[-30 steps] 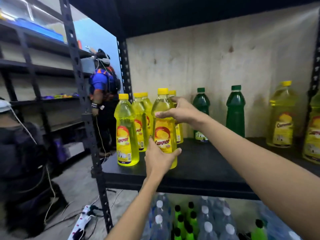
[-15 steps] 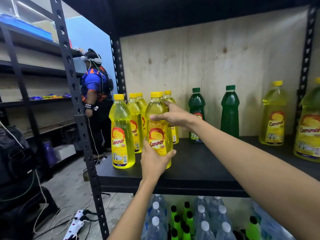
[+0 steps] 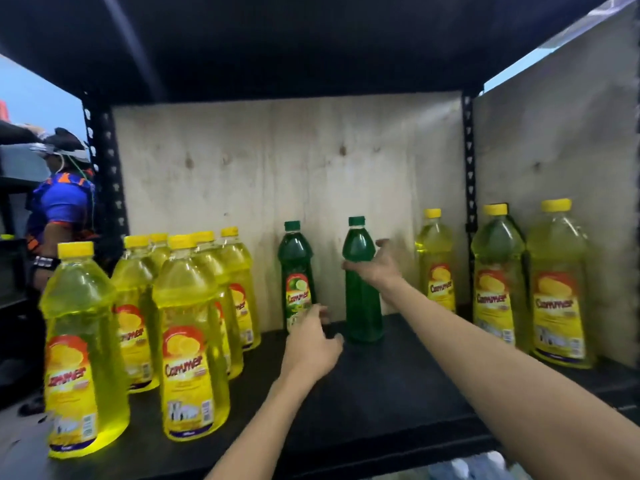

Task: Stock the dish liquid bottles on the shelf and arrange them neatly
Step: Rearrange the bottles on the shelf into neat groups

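Note:
Several yellow dish liquid bottles [image 3: 188, 358] stand clustered at the left of the black shelf [image 3: 381, 393]. Two green bottles stand at the back middle. In front of the labelled left green bottle [image 3: 296, 268] is my left hand [image 3: 311, 344], its fingers loosely bent near the bottle's base and holding nothing. My right hand [image 3: 375, 268] is spread at the shoulder of the right green bottle [image 3: 360, 306], thumb across its front and fingers out to its right, not closed round it. Three more yellow bottles [image 3: 495, 282] stand at the right.
A plywood panel [image 3: 242, 168] backs the shelf, and another shelf board hangs low overhead. A black upright post [image 3: 469, 202] stands between the right-hand yellow bottles. A person in a blue top [image 3: 62, 209] stands beyond the left post. Bare shelf lies between the green and right yellow bottles.
Both hands have left the front yellow bottle and moved right to the two green bottles. The view has moved closer and to the right.

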Demonstrator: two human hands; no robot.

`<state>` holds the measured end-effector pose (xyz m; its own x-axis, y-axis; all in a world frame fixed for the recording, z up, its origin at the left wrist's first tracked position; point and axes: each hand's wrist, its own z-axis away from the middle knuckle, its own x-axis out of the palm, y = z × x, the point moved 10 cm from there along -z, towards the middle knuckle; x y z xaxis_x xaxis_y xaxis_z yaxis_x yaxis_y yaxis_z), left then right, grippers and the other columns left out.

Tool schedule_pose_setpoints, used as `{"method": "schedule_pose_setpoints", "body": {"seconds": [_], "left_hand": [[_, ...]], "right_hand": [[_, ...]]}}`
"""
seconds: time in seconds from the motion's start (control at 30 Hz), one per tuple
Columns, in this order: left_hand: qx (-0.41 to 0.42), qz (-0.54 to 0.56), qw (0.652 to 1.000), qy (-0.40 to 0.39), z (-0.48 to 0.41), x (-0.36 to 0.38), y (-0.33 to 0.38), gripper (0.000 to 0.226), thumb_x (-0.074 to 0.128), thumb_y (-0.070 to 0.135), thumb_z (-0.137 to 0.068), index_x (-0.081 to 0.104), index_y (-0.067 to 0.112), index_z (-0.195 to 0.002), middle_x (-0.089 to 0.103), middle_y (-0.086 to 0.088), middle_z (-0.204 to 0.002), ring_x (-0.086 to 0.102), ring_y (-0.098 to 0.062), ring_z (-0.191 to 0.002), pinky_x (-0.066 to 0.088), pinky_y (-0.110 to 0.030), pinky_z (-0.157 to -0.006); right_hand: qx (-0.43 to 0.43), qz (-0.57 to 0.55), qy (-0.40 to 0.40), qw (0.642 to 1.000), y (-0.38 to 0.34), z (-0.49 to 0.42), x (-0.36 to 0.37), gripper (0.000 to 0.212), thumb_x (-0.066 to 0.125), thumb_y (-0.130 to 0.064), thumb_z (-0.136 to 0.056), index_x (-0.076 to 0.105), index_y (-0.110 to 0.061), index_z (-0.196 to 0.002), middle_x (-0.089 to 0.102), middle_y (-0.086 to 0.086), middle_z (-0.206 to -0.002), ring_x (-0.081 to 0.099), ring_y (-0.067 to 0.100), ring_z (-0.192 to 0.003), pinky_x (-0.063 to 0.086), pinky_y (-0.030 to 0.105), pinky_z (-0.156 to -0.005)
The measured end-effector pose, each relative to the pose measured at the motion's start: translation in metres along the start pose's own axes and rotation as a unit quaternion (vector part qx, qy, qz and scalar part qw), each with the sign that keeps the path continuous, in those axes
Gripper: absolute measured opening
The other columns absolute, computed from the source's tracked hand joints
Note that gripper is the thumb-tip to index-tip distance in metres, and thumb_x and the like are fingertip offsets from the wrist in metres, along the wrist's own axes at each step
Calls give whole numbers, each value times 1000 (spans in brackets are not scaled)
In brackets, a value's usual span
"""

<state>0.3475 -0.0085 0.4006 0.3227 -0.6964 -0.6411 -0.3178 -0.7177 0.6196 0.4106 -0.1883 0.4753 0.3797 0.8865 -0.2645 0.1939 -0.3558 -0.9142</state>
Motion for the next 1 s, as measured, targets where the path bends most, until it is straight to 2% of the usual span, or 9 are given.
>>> {"method": "schedule_pose_setpoints", "body": {"seconds": [0.17,0.3,0.4,0.5,0.6,0.7,0.77,0.87,1.0], "left_hand": [[-82,61,992,-81,-64,69,-33,73,70,17,-88,33,10,-151,51,-9,-145,49,-24,-133,42,-32,-110],[-63,114,988,-88,-87,101,-28,79,80,33,-79,40,22,-146,59,0,-138,57,-18,-125,47,-26,-101],[-38,106,991,-76,-95,103,-25,91,83,42,-73,35,28,-150,60,-1,-137,59,-20,-124,49,-34,-104],[-28,116,990,-74,-91,93,-26,107,88,48,-66,29,30,-153,58,2,-139,59,-17,-124,49,-31,-103],[5,115,989,-89,-80,77,-19,113,91,59,-50,35,36,-145,59,14,-127,58,-11,-121,49,-26,-98],[3,173,978,-118,-65,55,-21,115,96,60,-35,41,42,-134,63,21,-120,60,0,-115,50,-30,-102],[-16,193,978,-80,-54,33,-28,112,97,60,-30,45,44,-128,68,19,-112,64,0,-106,55,-36,-97],[-56,143,986,62,-35,-5,-41,117,93,65,-26,45,36,-129,65,16,-110,63,-8,-103,55,-35,-91],[-153,97,969,170,-16,-22,-61,110,95,55,-37,43,22,-128,62,-1,-120,59,-24,-115,52,-43,-98]], "right_hand": [[-59,79,77,992,-3,-34,16,105,88,-51,-64,28,-18,-144,45,17,-137,48,38,-127,47,51,-104],[-112,115,125,979,-5,-43,16,88,87,-46,-67,40,-16,-135,55,16,-124,57,37,-114,53,48,-95],[-145,120,120,975,-8,-41,7,79,87,-41,-65,52,-15,-130,67,10,-114,66,31,-103,59,43,-86],[-150,78,67,983,-15,-38,-2,80,93,-37,-56,61,-16,-126,73,4,-109,69,23,-100,60,37,-87],[-166,31,-41,985,-27,-22,4,87,95,-33,-47,65,-18,-127,76,1,-107,72,20,-100,61,38,-89],[-171,-42,-144,974,-42,-1,12,67,93,-19,-51,70,-21,-113,79,0,-95,77,21,-92,63,35,-79],[-169,-99,-223,955,-56,15,24,57,89,-3,-60,69,-20,-111,80,4,-96,77,24,-92,63,38,-77],[-144,-124,-313,931,-75,32,51,65,79,13,-68,64,-16,-124,76,14,-111,73,30,-104,61,45,-89],[-142,-36,-298,943,-89,37,79,77,84,7,-67,58,-19,-135,71,4,-107,70,22,-101,61,42,-89]]}}
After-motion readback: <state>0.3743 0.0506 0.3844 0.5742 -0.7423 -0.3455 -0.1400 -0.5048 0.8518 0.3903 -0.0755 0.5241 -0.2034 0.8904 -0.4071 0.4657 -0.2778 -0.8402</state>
